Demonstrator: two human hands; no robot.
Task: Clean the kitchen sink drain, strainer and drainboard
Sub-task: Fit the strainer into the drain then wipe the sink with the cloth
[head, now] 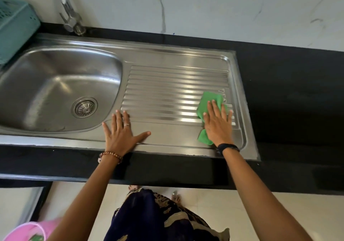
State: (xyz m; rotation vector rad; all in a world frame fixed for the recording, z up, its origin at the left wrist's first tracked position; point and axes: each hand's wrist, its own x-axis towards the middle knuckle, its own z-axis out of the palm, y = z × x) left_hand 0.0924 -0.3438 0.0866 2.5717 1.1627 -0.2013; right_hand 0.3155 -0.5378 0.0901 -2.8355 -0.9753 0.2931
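A steel sink bowl point(46, 84) fills the left, with a round strainer point(84, 107) seated in its drain. To its right lies the ribbed drainboard point(167, 91). My right hand point(218, 123) lies flat, fingers spread, pressing a green cloth point(209, 101) onto the ribs at the drainboard's right end. Part of the cloth shows beyond the fingertips and a corner sticks out below the palm. My left hand point(121, 131) rests open and flat on the smooth front strip of the drainboard, beside the bowl's rim, holding nothing.
A chrome tap point(69, 15) stands behind the bowl. A teal plastic basket point(14, 26) sits at the far left. Black countertop point(288, 91) surrounds the sink, under a marble-look wall. A pink tub point(26, 231) sits on the floor at bottom left.
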